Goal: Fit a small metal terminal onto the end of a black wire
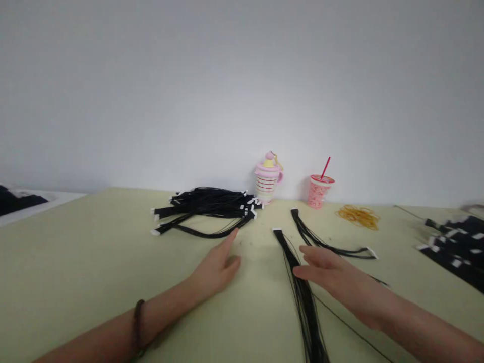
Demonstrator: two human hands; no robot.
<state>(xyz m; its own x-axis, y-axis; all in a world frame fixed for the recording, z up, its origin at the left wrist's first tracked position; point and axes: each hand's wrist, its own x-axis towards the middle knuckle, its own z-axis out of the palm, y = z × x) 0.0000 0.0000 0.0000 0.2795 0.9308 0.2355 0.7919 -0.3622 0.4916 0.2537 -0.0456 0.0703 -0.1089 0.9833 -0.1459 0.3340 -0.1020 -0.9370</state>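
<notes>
My left hand [216,268] is open over the table, its index finger and thumb apart and nothing between them. The index fingertip points at the near end of a pile of black wire harnesses [206,206] with white connectors. On the other side, my right hand [336,275] is open, thumb and fingers apart, beside a long black wire harness [302,297] running toward me. The thumb tip overlaps this harness in the view; whether they touch I cannot tell. A shorter black wire harness [321,243] curves behind my right fingers, white connectors at its ends.
A pink lidded mug [266,182] and a pink cup with a red straw [316,192] stand by the wall. Yellow rubber bands [358,217] lie right of them. More black harnesses [457,249] are heaped at the right edge. Dark material lies on a white sheet [56,196] far left.
</notes>
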